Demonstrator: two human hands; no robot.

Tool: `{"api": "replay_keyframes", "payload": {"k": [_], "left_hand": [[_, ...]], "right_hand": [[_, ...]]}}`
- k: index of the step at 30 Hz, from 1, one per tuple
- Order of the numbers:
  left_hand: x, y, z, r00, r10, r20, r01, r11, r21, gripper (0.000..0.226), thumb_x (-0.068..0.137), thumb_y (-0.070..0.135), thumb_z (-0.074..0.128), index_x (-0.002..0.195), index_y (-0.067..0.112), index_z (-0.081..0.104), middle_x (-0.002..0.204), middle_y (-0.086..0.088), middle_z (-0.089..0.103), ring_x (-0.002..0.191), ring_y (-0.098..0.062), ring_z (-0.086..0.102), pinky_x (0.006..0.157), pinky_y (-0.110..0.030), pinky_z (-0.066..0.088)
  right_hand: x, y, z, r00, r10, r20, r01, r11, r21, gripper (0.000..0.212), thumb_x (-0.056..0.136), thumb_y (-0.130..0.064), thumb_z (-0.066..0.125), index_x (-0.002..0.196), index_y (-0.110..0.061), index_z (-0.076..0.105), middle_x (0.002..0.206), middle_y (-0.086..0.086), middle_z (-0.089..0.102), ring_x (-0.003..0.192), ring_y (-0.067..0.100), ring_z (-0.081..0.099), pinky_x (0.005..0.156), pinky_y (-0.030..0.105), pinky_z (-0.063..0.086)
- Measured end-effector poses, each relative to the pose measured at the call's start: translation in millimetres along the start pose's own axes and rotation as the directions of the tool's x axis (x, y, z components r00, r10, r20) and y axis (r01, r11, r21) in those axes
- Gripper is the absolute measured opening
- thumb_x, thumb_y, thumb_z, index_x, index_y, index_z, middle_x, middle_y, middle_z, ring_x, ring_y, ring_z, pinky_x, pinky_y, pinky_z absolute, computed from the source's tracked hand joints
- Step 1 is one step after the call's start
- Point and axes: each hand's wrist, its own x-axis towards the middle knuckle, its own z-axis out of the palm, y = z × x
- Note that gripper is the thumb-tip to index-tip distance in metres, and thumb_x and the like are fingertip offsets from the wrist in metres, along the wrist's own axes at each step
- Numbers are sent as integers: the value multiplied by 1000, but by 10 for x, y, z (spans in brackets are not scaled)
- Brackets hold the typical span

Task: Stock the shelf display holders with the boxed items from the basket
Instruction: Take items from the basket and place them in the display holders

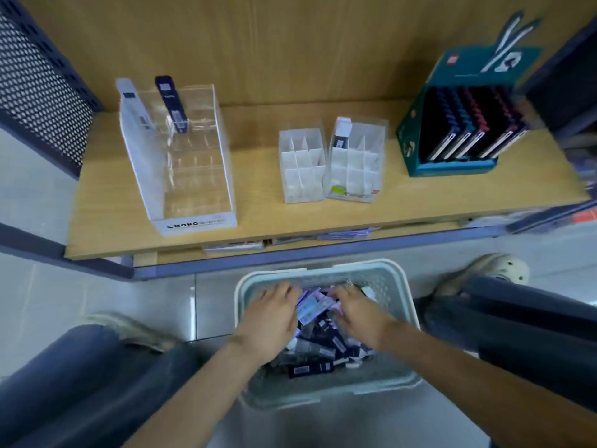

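the basket sits on the floor between the person's bent knees, its far rim just short of the shelf edge, with open floor to the left of it. on the shelf there is bare wood between the mono holder at the left, the two small holders in the middle and the teal display at the right; a perforated panel closes the left end. both bare hands reach down into the basket over the heap of boxes. the left grip lies palm down with fingers loosely spread, resting on the heap beside a lilac box. the right grip has its fingers bent toward the same box and touches its right end; blur hides whether it pinches it, so i cannot tell. the lilac box lies flat, long axis running left to right between the grips, slightly tilted. the dark boxes under it lie at mixed angles. in the mono holder a dark box and a white box stand on end, leaning back. one box stands upright in the back corner of the right small holder.
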Motion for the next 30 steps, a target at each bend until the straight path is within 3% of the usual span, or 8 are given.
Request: {"api": "replay_keyframes", "payload": {"k": [2,5,9,14,19,26,30], "left_hand": [[78,22,214,993,-54,109,60,997,-54,43,97,21,40,139,17,32,129,-4,40,118,-21,40,97,-30,33],[230,7,443,981,-137,137,151,984,-98,47,97,25,42,141,15,28,135,-5,38,124,-21,37,101,-30,32],[423,-19,646,955,-204,216,220,974,-53,54,98,32,42,145,13,24,139,-7,36,128,-24,29,105,-34,30],[533,1,778,968,-192,161,175,978,113,58,96,44,41,145,17,26,133,-6,36,125,-27,29,101,-35,26],[535,52,871,968,-209,138,203,978,58,57,90,47,49,132,12,35,126,-8,36,120,-25,32,98,-31,30],[444,149,854,935,-291,204,258,951,172,40,98,24,37,134,8,32,136,-15,29,126,-31,29,101,-38,36],[324,135,843,940,-316,125,316,948,19,34,98,22,35,129,7,36,128,-13,33,120,-26,34,96,-34,36]], "right_hand": [[-1,81,176,998,56,16,-57,997,47,41,98,-22,44,137,-10,36,136,12,41,123,24,42,98,29,35],[15,72,383,990,136,23,-136,991,15,53,94,-30,52,138,-9,32,139,10,38,130,23,34,107,31,30],[32,3,555,976,217,35,-217,976,16,71,90,-41,58,143,-10,23,145,8,34,135,24,27,108,32,26],[57,46,609,977,214,21,-215,976,28,62,87,-39,61,136,-11,36,140,9,39,131,24,34,105,29,25],[-24,129,548,977,209,-47,-202,971,126,40,88,-27,62,125,-19,49,128,-1,54,118,18,50,93,27,36],[-97,205,427,975,216,-55,-200,957,210,39,91,-17,58,128,-22,52,109,7,68,99,27,63,85,33,49],[-90,217,388,967,251,-40,-215,892,397,41,89,-6,59,128,-15,54,115,10,66,104,27,62,92,32,47]]}}
